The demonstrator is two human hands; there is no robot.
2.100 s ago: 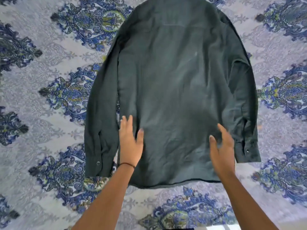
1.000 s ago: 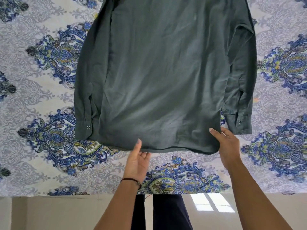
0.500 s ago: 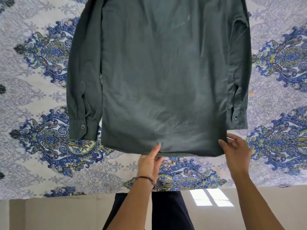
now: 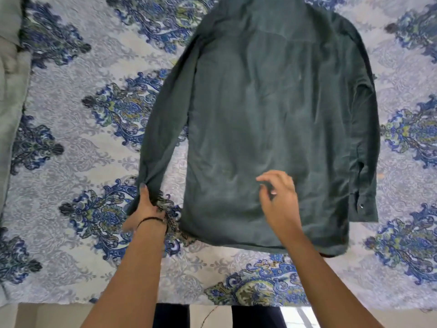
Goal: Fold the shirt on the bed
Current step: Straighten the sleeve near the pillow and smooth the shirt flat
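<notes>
A dark green long-sleeved shirt [image 4: 272,119] lies back-side up on the bed [image 4: 78,162], collar away from me and hem toward me. My left hand [image 4: 145,207] grips the cuff end of the shirt's left sleeve, which now angles outward from the body. My right hand [image 4: 279,197] hovers over the lower middle of the shirt, fingers loosely curled and apart, holding nothing. The right sleeve [image 4: 365,147] lies straight along the shirt's right side, its cuff near the hem.
The bed carries a white sheet with blue floral medallions. Its near edge [image 4: 212,304] runs along the bottom, with pale floor and my dark trousers [image 4: 170,316] below. Grey bedding [image 4: 9,91] lies at the far left.
Both hands left the hem. My left hand moved left and took hold of the left sleeve's cuff, pulling it outward. My right hand rose over the shirt's lower body.
</notes>
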